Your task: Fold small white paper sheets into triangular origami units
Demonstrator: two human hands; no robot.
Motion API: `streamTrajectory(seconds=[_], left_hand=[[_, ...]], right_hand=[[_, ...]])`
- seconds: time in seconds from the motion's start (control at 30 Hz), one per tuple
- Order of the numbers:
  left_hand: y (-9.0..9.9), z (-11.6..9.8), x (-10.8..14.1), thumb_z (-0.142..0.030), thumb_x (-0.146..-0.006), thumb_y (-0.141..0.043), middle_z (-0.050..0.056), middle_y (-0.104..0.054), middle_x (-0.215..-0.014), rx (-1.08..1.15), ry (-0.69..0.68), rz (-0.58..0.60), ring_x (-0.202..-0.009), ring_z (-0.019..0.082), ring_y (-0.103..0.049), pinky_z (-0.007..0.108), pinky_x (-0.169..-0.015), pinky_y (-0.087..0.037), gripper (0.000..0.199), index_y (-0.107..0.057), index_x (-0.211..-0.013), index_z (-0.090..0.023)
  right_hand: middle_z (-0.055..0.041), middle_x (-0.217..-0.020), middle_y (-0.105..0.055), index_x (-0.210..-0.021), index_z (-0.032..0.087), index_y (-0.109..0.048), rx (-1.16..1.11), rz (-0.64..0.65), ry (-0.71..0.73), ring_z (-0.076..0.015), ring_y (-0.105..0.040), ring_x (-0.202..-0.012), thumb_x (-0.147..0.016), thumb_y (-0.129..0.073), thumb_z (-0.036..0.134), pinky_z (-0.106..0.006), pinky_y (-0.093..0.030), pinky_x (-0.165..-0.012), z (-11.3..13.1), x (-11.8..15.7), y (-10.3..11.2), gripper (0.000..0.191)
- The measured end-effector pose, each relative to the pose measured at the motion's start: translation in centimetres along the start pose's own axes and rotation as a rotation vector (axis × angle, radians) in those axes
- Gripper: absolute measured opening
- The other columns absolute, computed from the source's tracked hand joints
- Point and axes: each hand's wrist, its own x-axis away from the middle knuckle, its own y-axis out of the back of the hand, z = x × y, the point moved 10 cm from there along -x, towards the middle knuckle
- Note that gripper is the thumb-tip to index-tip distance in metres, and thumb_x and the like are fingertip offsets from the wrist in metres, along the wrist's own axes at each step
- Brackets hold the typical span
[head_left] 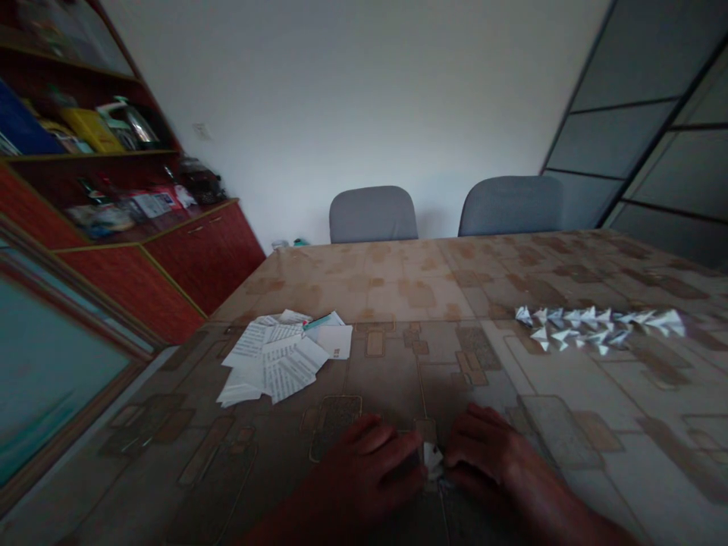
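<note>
A small folded piece of paper (pixel 433 461) lies on the patterned tablecloth near the front edge, between my two hands. From the left, my left hand (pixel 372 470) touches it with curled fingers pressed at its edge. My right hand (pixel 483 455) holds its right side, fingers bent together. Printed paper sheets (pixel 284 356) are fanned out in a loose pile at the left. Two rows of small folded paper pieces (pixel 597 322) stand at the right.
The table (pixel 398 280) reaches back to two grey chairs (pixel 374 214) by the wall. On the left is a red-brown cabinet (pixel 199 250) with cluttered shelves, and sliding panels (pixel 626 136) stand at the right.
</note>
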Motion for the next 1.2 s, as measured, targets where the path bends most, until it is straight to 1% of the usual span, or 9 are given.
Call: streamTrajectory(seconds=[0.23,0.43,0.57,0.7,0.77,0.87,1.1,1.13,1.2], left_hand=[[0.1,-0.1,-0.2,-0.021,-0.097,-0.052,0.003,-0.062,-0.121,-0.002,0.016,0.002,-0.096,0.017,-0.058,0.039,-0.097,-0.044,0.017,-0.059,-0.112,-0.024],[0.0,0.5,-0.2,-0.024,-0.098,-0.050,0.003,-0.064,-0.117,0.058,0.074,-0.018,-0.097,0.017,-0.059,0.037,-0.096,-0.045,0.019,-0.060,-0.114,-0.027],[0.0,0.5,-0.3,-0.025,-0.098,-0.050,0.003,-0.064,-0.116,0.078,0.077,-0.024,-0.095,0.017,-0.059,0.038,-0.097,-0.044,0.021,-0.059,-0.117,-0.028],[0.2,0.8,-0.5,-0.027,-0.099,-0.049,0.004,-0.066,-0.110,0.121,0.126,-0.015,-0.091,0.016,-0.060,0.036,-0.096,-0.045,0.024,-0.057,-0.121,-0.027],[0.1,0.8,-0.5,-0.026,-0.098,-0.050,0.004,-0.066,-0.112,0.127,0.127,-0.003,-0.092,0.016,-0.060,0.036,-0.096,-0.045,0.024,-0.057,-0.121,-0.027],[-0.1,0.5,-0.4,-0.025,-0.097,-0.052,0.003,-0.064,-0.119,0.108,0.089,0.006,-0.095,0.016,-0.059,0.037,-0.098,-0.044,0.022,-0.059,-0.118,-0.027],[0.3,0.3,-0.3,-0.023,-0.097,-0.052,0.005,-0.060,-0.126,0.079,0.025,0.012,-0.100,0.018,-0.057,0.038,-0.095,-0.045,0.022,-0.059,-0.117,-0.028],[0.4,0.3,-0.4,-0.022,-0.097,-0.052,0.005,-0.060,-0.126,0.087,0.025,0.015,-0.100,0.018,-0.057,0.038,-0.094,-0.045,0.022,-0.058,-0.118,-0.028],[0.8,0.8,-0.5,-0.025,-0.097,-0.052,0.006,-0.064,-0.120,0.129,0.085,0.018,-0.099,0.019,-0.058,0.036,-0.092,-0.046,0.024,-0.056,-0.121,-0.024]], right_hand=[[0.0019,-0.073,-0.062,-0.070,0.021,-0.063,-0.034,-0.037,-0.163,-0.0175,-0.058,-0.076,-0.076,-0.068,0.005,-0.031,-0.036,-0.072,-1.3,-0.1,0.0,0.017],[0.0021,-0.070,-0.061,-0.067,0.019,-0.059,-0.001,-0.050,-0.264,-0.0183,-0.057,-0.073,-0.066,-0.066,0.000,-0.032,-0.036,-0.070,-2.0,-0.2,-0.3,0.021],[0.0020,-0.073,-0.062,-0.073,0.020,-0.058,-0.030,-0.065,-0.257,-0.0187,-0.058,-0.074,-0.064,-0.065,-0.002,-0.033,-0.037,-0.071,-2.1,-0.1,-0.3,0.025],[0.0000,-0.081,-0.064,-0.086,0.024,-0.063,-0.046,-0.060,-0.147,-0.0203,-0.059,-0.081,-0.075,-0.063,0.001,-0.034,-0.037,-0.073,-1.1,-0.2,-0.3,0.025],[0.0001,-0.080,-0.063,-0.083,0.024,-0.064,-0.041,-0.052,-0.125,-0.0199,-0.059,-0.081,-0.079,-0.061,0.003,-0.034,-0.037,-0.073,-0.8,-0.2,-0.4,0.022],[0.0002,-0.077,-0.062,-0.074,0.021,-0.063,-0.034,-0.038,-0.156,-0.0190,-0.058,-0.078,-0.080,-0.062,0.005,-0.034,-0.036,-0.072,-0.8,-0.3,-0.5,0.017],[0.0000,-0.076,-0.062,-0.072,0.022,-0.064,0.028,-0.065,-0.271,-0.0206,-0.058,-0.079,-0.071,-0.061,0.001,-0.034,-0.036,-0.073,-1.3,-0.4,-0.3,0.020],[0.0001,-0.075,-0.062,-0.071,0.022,-0.063,0.036,-0.078,-0.274,-0.0204,-0.057,-0.078,-0.070,-0.061,0.001,-0.033,-0.035,-0.073,-1.3,-0.4,-0.3,0.021],[0.0002,-0.073,-0.061,-0.070,0.021,-0.063,0.044,-0.099,-0.270,-0.0199,-0.057,-0.077,-0.068,-0.060,0.000,-0.033,-0.035,-0.072,-1.3,-0.5,-0.2,0.021]])
